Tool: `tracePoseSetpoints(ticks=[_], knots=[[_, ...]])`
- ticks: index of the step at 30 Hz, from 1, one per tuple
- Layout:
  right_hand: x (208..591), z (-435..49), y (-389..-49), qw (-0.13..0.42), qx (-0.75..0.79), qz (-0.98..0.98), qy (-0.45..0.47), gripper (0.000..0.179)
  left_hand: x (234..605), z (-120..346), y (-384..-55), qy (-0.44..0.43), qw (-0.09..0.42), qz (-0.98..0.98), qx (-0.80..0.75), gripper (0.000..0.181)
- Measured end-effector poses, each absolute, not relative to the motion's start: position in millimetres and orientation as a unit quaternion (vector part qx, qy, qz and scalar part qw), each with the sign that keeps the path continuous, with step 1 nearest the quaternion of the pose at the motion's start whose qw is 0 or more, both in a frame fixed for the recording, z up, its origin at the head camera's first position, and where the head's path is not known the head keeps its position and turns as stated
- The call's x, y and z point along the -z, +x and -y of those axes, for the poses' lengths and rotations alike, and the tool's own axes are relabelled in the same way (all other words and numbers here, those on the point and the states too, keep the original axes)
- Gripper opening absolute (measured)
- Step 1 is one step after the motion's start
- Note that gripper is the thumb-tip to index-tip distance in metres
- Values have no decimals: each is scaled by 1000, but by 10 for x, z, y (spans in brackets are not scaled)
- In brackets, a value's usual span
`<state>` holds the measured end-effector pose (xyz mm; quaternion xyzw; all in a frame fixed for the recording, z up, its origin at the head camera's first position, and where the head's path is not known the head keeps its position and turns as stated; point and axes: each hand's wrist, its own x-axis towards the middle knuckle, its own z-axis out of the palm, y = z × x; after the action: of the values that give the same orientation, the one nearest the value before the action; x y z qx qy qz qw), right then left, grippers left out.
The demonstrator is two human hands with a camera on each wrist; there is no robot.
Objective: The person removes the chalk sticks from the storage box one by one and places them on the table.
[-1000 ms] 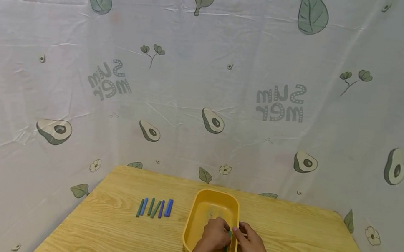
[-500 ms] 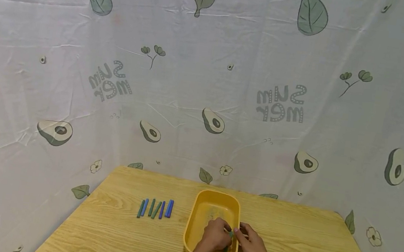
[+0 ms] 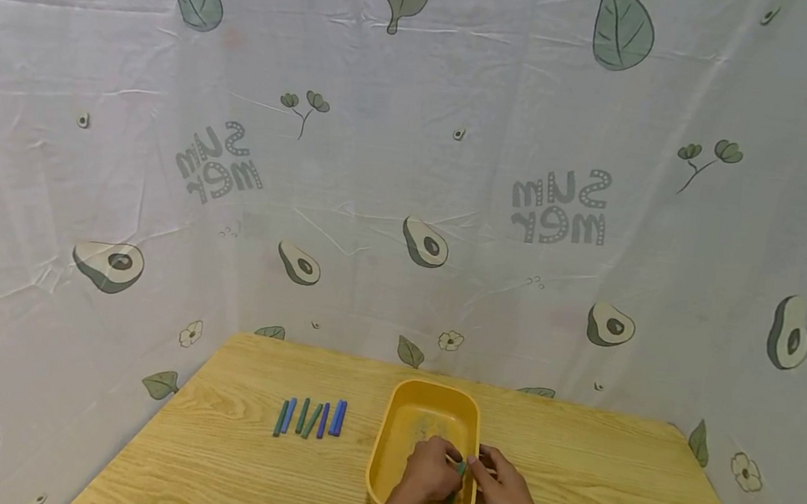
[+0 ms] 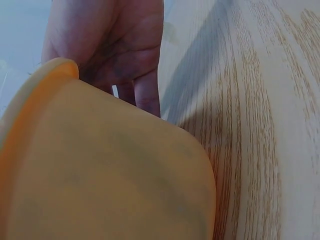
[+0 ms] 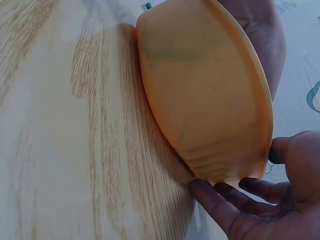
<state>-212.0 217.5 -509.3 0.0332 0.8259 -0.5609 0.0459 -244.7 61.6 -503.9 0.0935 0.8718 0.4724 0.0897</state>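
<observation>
A yellow plastic tub (image 3: 391, 444) stands on the wooden table, its floor smudged with green. My left hand (image 3: 432, 467) reaches down into it near the right wall. Its fingers are curled on a green chalk stick (image 3: 461, 468), which shows at the knuckles; the rest of the stick is mostly hidden. At the tub's right rim my right hand (image 3: 501, 487) grips the wall, thumb at the rim and fingers along the outside. In the right wrist view those fingers (image 5: 215, 197) lie along the tub's outer wall (image 5: 205, 100). The left wrist view has my left hand (image 4: 115, 45) behind the tub wall (image 4: 125, 160).
Several green and blue chalk sticks (image 3: 303, 414) lie in a loose row on the table (image 3: 255, 478), left of the tub. A pale curtain (image 3: 354, 162) printed with leaves and avocados hangs behind the table and around its sides.
</observation>
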Motion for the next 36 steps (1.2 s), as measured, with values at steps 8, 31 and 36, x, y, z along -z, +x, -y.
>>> tracePoseSetpoints(ticks=[8,31,36], knots=[[5113,-2204,-2123,60,568,-821,20,54,5074,-606,-2467,80,106,-846,-516,23],[5102,-2176,-2103,30,560,-828,22,53,4701,-213,-2521,76,100,-777,-616,33],[5091,-2163,-2108,27,553,-832,29,52,4593,-31,-2559,86,106,-773,-619,35]])
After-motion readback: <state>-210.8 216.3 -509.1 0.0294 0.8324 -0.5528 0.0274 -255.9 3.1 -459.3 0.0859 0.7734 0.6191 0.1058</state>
